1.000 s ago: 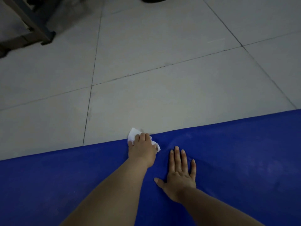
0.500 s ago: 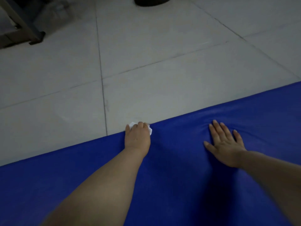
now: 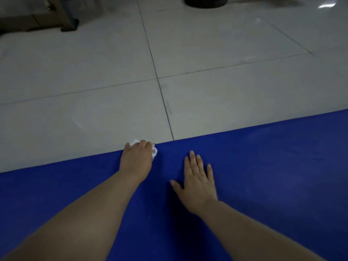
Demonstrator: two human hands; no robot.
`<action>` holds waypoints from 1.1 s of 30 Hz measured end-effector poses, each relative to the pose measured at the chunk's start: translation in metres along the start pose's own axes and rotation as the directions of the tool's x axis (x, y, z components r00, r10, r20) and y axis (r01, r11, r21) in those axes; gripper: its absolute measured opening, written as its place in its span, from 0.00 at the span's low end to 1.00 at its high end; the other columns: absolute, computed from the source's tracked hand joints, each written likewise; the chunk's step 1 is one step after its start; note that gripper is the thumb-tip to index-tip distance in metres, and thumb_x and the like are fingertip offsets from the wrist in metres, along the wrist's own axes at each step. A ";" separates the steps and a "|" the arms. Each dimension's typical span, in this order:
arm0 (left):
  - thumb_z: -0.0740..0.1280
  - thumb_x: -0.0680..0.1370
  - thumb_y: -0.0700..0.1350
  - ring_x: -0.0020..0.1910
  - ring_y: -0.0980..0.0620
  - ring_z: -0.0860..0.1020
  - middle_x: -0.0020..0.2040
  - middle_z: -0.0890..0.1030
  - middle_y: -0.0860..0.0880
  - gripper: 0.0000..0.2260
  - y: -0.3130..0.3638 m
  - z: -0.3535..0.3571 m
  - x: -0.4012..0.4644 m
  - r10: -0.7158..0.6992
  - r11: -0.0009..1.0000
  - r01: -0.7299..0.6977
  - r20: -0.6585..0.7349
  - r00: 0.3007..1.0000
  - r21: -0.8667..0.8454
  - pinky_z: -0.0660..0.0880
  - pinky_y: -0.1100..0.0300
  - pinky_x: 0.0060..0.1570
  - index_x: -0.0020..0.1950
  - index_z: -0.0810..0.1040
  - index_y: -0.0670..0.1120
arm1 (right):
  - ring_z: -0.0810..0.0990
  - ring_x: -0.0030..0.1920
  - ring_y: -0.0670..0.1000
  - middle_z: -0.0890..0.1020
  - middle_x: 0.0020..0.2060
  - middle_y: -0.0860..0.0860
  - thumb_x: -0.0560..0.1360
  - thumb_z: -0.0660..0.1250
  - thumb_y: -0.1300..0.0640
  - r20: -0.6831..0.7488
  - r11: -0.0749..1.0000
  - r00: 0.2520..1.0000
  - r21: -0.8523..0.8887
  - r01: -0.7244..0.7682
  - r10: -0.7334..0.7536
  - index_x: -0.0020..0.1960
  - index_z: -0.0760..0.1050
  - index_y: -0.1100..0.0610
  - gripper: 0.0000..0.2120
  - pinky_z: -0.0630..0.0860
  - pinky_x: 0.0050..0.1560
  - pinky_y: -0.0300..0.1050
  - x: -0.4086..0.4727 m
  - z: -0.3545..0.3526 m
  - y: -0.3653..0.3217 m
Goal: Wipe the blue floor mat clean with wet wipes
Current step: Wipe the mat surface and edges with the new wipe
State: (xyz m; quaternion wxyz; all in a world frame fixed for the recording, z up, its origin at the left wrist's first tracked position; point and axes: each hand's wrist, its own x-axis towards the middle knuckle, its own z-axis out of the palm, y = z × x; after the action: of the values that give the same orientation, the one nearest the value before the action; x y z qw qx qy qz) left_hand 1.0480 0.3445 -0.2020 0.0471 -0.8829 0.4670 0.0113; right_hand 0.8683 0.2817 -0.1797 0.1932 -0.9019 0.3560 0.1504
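Observation:
The blue floor mat (image 3: 263,176) fills the lower half of the view, its far edge running diagonally across the tiled floor. My left hand (image 3: 136,161) grips a crumpled white wet wipe (image 3: 154,151) and presses it on the mat's far edge; most of the wipe is hidden under the fingers. My right hand (image 3: 197,182) lies flat on the mat a little to the right, fingers straight and spread, holding nothing.
Pale grey floor tiles (image 3: 226,95) with dark grout lines stretch beyond the mat. A dark furniture frame (image 3: 62,19) stands at the far left and a round black base (image 3: 205,1) at the top edge.
My right hand slid left along the mat, back close to my left hand. My left hand with the wipe stayed at the mat's far edge while the view shifted.

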 end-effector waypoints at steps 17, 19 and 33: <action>0.61 0.76 0.39 0.57 0.49 0.72 0.50 0.73 0.52 0.08 -0.060 0.010 -0.022 -0.057 0.995 0.053 -0.047 0.997 -0.080 0.66 0.57 0.56 0.50 0.72 0.51 | 0.27 0.73 0.51 0.26 0.72 0.49 0.80 0.41 0.38 0.073 0.994 0.992 -0.042 -0.102 0.105 0.74 0.26 0.57 0.36 0.29 0.70 0.57 0.014 0.009 -0.012; 0.63 0.74 0.37 0.54 0.50 0.72 0.52 0.75 0.50 0.09 -0.104 0.015 -0.042 -0.117 0.989 0.112 -0.056 0.992 -0.093 0.68 0.56 0.55 0.52 0.74 0.48 | 0.28 0.73 0.51 0.28 0.73 0.49 0.80 0.41 0.37 0.054 0.991 0.991 -0.053 -0.122 0.125 0.75 0.27 0.56 0.36 0.31 0.71 0.56 0.013 0.012 -0.012; 0.61 0.76 0.40 0.60 0.50 0.68 0.58 0.72 0.51 0.13 -0.143 0.039 -0.061 -0.152 0.913 0.071 -0.175 0.973 -0.402 0.60 0.52 0.68 0.60 0.73 0.46 | 0.29 0.74 0.51 0.29 0.74 0.49 0.79 0.45 0.35 0.039 0.988 0.997 -0.134 0.077 -0.072 0.77 0.33 0.54 0.37 0.33 0.71 0.63 0.017 0.038 -0.160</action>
State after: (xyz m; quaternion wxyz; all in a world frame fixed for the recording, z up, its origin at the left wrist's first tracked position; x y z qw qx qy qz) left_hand 1.1326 0.4789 -0.2265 -0.1785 -0.8961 0.4061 0.0121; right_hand 0.9873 0.3965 -0.1817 0.1432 -0.9228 0.3078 0.1821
